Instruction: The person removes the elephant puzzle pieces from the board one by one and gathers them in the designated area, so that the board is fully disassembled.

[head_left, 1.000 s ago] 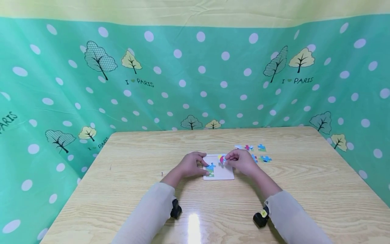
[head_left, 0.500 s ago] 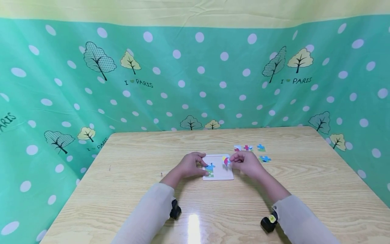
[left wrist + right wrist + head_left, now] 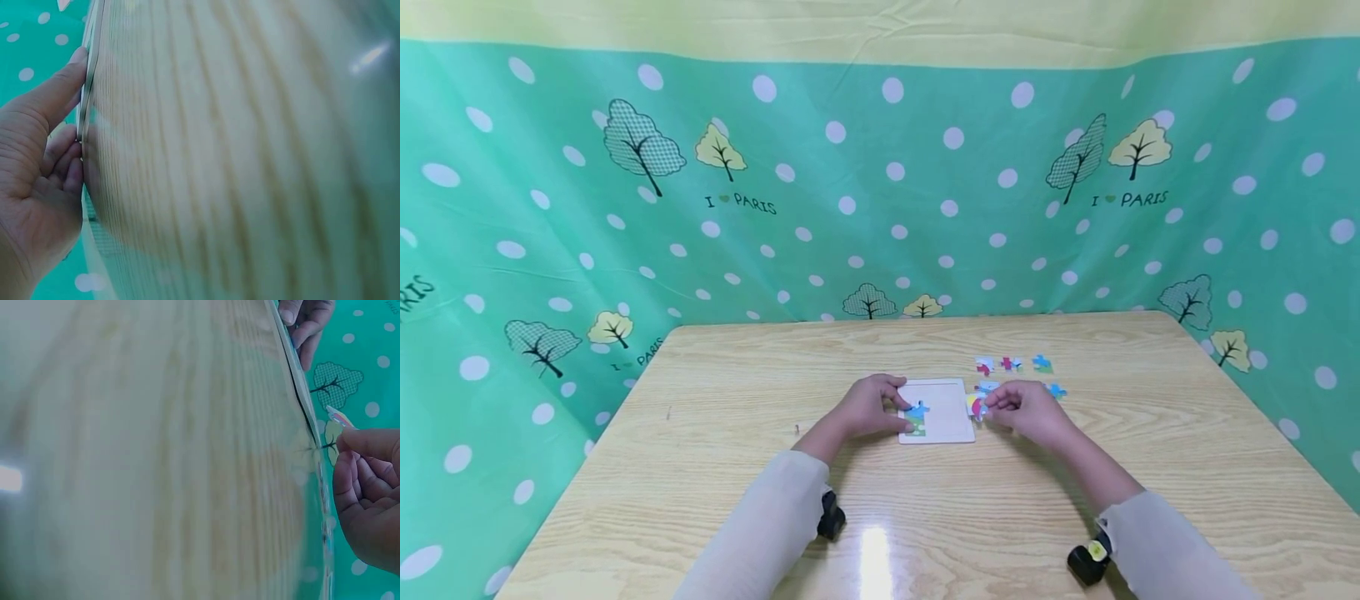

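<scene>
A white puzzle board [image 3: 951, 421] lies on the table with blue and green jigsaw pieces [image 3: 917, 412] fitted along its left side. My left hand [image 3: 871, 406] holds the board at its left edge, one finger at the top corner and the thumb [image 3: 62, 84] over the fitted pieces. Just off the board's right edge, my right hand [image 3: 1028, 410] pinches a yellow, red and blue jigsaw piece [image 3: 975, 407] between thumb and fingertips. The right wrist view shows that piece [image 3: 338, 416] raised and tilted, seen nearly edge-on.
Several loose jigsaw pieces lie behind the right hand, among them a red and white piece [image 3: 985, 365], a red piece [image 3: 1009, 364] and a blue-green piece [image 3: 1042, 362]. A tiny object [image 3: 797, 429] lies left of the left hand. A green dotted curtain [image 3: 880, 208] hangs behind the table.
My right hand has moved right and slightly nearer me, carrying the yellow and red jigsaw piece from over the board to its right edge. The left hand has stayed in place.
</scene>
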Demonstrator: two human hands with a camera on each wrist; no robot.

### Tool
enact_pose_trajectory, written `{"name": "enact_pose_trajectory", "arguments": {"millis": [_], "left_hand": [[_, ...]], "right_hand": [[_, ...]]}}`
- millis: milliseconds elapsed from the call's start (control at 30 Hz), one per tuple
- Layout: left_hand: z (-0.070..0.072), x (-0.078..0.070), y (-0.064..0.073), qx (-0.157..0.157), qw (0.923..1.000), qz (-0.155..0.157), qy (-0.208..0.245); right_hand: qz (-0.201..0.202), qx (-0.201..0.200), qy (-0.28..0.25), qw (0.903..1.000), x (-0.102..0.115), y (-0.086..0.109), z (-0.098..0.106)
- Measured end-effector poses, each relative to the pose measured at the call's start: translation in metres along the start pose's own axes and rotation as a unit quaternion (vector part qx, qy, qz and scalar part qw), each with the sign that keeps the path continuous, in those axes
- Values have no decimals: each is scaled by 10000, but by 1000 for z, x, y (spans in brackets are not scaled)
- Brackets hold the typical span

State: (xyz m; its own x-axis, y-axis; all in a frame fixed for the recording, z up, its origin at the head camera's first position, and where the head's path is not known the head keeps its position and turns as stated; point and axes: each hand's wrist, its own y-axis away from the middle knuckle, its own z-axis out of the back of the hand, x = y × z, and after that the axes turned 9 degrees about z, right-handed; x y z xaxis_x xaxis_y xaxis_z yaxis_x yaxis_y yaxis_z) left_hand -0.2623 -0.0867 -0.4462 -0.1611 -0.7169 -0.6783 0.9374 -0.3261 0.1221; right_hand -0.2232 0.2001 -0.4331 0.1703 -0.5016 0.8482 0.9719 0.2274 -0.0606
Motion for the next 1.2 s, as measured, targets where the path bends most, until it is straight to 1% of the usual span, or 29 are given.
{"name": "enact_pose_trajectory", "arguments": {"millis": [133, 400, 667, 767, 1033, 1200], "left_hand": [[0, 0, 0, -2, 10000, 14, 7], [0, 0, 2, -3, 10000, 40, -23], [1, 1, 0, -23, 9999, 52, -113], [1, 1, 0, -13, 9999, 55, -93], [1, 1, 0, 15, 10000, -19, -72], [1, 1, 0, 11, 10000, 2, -35]], "right_hand": [[-69, -9, 51, 10000, -5, 3, 3], [13, 2, 327, 9995, -12, 6, 8], [256, -12, 978, 9949, -14, 6, 8], [336, 58, 1159, 9927, -15, 5, 8], [208, 95, 1215, 9923, -15, 4, 9], [277, 93, 1208, 9922, -16, 5, 9]]}}
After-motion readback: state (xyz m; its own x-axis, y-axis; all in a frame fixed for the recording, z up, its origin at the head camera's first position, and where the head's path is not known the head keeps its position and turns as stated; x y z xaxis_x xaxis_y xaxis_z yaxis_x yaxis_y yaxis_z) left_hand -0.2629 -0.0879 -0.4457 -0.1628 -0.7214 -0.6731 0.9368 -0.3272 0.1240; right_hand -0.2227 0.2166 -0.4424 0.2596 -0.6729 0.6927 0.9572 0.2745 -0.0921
